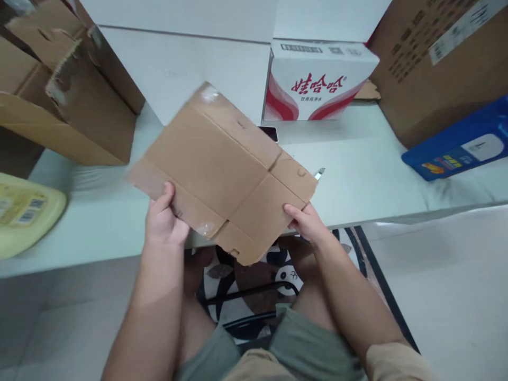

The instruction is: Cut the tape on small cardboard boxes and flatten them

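Note:
A flattened piece of brown cardboard (214, 159), creased into panels and with bits of clear tape at its corners, is held up tilted over the table's front edge. My left hand (164, 217) grips its lower left side, thumb on top. At the right corner my right hand (305, 219) pinches it, thumb over the face and the other fingers underneath. Just past that corner, the tip of a small blade-like metal thing (319, 173) shows on the table; the rest is hidden. Behind the cardboard, part of a dark-screened device (271, 133) peeks out.
The pale-covered table (349, 185) bears a white and red carton (317, 84) at the back. Open brown boxes (91, 95) and a yellow jug (27, 217) stand left. A large brown box (440, 69) and a blue bottle (456, 148) are right. A patterned mat (222, 272) lies below.

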Demonstrator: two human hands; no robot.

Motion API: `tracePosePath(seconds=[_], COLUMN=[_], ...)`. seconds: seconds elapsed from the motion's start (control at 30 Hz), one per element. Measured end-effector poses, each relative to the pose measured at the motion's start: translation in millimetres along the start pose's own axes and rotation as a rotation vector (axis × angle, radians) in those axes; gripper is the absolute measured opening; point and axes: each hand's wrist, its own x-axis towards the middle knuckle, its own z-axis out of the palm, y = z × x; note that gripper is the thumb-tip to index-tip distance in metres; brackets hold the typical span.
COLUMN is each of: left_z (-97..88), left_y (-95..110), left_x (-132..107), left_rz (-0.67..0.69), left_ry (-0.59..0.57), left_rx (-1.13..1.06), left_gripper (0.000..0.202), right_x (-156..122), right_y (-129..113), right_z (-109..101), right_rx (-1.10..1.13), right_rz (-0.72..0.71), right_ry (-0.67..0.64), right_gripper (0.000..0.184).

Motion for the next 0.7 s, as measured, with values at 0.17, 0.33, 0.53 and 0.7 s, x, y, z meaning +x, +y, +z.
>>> tracePosePath(seconds=[0.17,0.33,0.53,0.7], left_z=[11.6,6.4,9.0,14.2], left_y=[3,8,8,1], left_x=[-9,-12,-14,-10], left_rz=[-0.152,-0.24,-0.259,-0.249], left_ry=[-0.012,-0.003,-0.065,-0.131], left_rx=[-0.036,0.017,0.055,0.061], left_gripper=[0.019,0.02,0.022,0.023], right_x=[-29,-64,-47,69], right_y=[-19,-62,-146,-246], right_z=[-22,-107,-176,-189], right_rx=[0.028,-0.257,-0.482,-0.597], right_rz=[-0.114,-0.328,-0.479,-0.521], right_ry=[0.224,0.829,1.074,0.989], right_gripper=[0.055,0.062,0.02,0.029])
